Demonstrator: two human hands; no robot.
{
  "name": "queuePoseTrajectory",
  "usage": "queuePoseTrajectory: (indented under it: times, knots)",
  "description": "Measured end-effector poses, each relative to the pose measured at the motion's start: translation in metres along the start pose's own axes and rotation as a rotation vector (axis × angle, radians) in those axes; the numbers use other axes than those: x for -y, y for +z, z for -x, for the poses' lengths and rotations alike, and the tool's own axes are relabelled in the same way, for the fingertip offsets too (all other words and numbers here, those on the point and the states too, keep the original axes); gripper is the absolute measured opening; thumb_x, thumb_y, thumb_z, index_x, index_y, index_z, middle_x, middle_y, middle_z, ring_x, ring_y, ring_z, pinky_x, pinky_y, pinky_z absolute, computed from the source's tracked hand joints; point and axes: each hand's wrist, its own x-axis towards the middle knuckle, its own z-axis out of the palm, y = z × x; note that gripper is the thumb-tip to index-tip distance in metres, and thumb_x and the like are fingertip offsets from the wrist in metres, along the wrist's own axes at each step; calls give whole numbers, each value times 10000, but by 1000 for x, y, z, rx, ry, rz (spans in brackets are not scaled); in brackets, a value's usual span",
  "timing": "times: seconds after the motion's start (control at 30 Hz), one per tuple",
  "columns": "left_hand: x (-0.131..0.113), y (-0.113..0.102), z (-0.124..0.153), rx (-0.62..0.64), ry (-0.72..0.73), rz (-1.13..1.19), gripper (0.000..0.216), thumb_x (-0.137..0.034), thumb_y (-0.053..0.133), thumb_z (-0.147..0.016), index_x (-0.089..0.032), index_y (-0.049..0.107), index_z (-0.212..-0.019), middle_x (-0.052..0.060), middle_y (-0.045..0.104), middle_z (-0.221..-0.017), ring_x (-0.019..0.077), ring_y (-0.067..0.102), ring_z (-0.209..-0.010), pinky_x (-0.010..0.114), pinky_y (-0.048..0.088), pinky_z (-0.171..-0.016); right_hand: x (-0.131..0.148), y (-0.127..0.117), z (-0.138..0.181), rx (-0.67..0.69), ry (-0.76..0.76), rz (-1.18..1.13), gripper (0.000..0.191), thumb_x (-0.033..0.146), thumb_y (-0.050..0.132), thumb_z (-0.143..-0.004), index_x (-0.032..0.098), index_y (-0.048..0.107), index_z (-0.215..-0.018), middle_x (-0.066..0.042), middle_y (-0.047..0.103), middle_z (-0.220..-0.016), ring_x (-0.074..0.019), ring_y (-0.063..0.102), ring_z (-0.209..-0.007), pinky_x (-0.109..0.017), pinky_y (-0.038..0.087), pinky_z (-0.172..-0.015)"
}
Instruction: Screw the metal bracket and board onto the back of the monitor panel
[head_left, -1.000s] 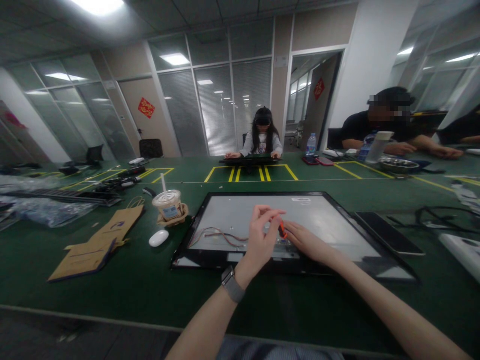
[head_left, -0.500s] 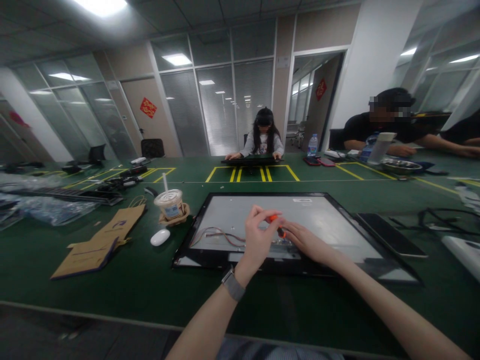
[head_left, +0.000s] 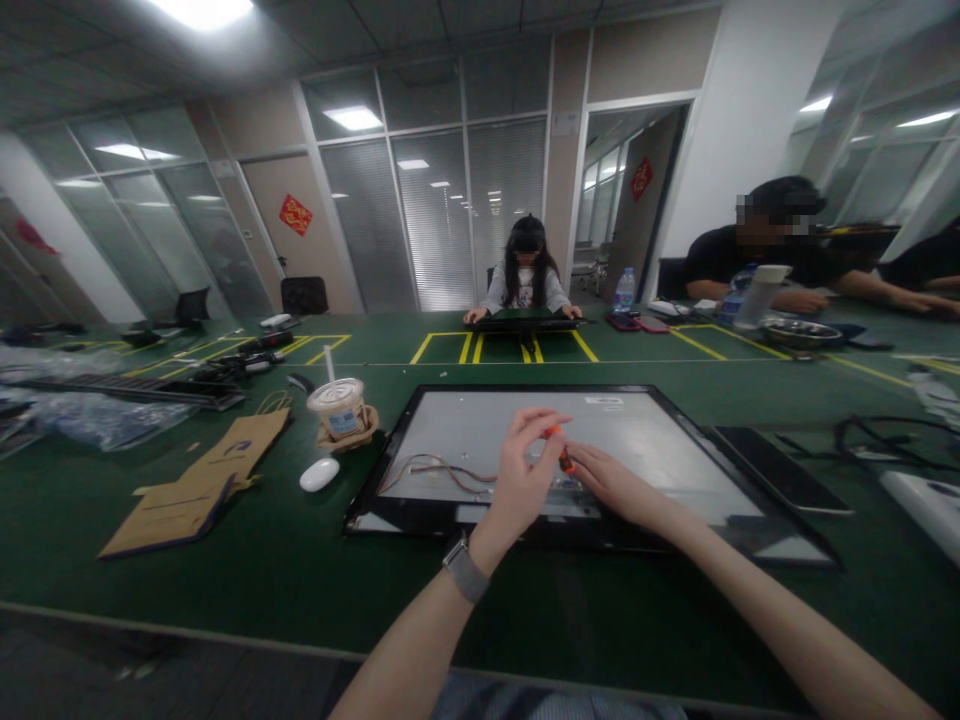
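Orange-and-black tool (head_left: 566,462) above a grey panel (head_left: 454,425)
Left hand (head_left: 521,465) pinches its bright top; fingers of the right hand (head_left: 611,478) hold the darker end.

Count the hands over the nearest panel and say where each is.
2. The left hand is at the upper end of the orange-and-black tool, the right hand by its lower end. No other hand shows there.

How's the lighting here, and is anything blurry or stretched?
Head view: the big ceiling light is blown out while the green table looks dim; head view again: the white pillar at right leans, likely lens distortion, print on the paper bag is too soft to read, and the orange tool at the left hand lacks detail.
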Motion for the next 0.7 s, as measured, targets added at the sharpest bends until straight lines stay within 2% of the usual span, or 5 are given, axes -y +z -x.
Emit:
queuePoseTrajectory:
  times: [0.07, 0.17, 0.33, 0.53, 0.7]
  knots:
    - [2, 0, 0, -20, -18, -19, 184, -282, 605, -889, -200, 731, -995, 62, 566, -1015, 165, 578, -923, 309, 488, -861, 0, -1, 0, 3, -1, 4, 411, 396, 341, -992, 216, 566, -1285, -114, 556, -1392, -262, 496, -1290, -481, 371, -1094]
    - [1, 0, 0, -9, -33, 13, 211, -260, 559, -917, -195, 723, -1031, 48, 571, -920, 152, 583, -859, 289, 493, -818, 2, -1, 0, 11, 1, 3, 422, 412, 330, -999, 208, 563, -1286, -115, 557, -1389, -251, 498, -1289, -454, 370, -1099]
    - [-1, 0, 0, 45, -68, 127, 302, -240, 422, -978, -167, 650, -1162, 84, 654, -1043, 169, 614, -986, 299, 485, -887, 3, -2, 0, 8, 12, 2, 430, 405, 337, -997, 201, 543, -1315, -123, 560, -1387, -265, 499, -1286, -476, 360, -1102]
    - [3, 1, 0, -30, -32, 21, 222, -266, 590, -901, -208, 719, -1073, 62, 598, -1023, 156, 593, -935, 286, 488, -857, 4, -3, 0, 24, 7, 18, 440, 413, 323, -999, 187, 563, -1290, -132, 560, -1385, -261, 492, -1295, -463, 354, -1109]
    - [1, 0, 0, -26, -7, 25, 266, -255, 513, -944, -187, 703, -1116, 76, 649, -1004, 165, 618, -932, 292, 493, -852, 2, -1, 0, 2, 13, 2, 448, 430, 340, -997, 203, 549, -1322, -118, 564, -1385, -271, 499, -1289, -478, 356, -1108]
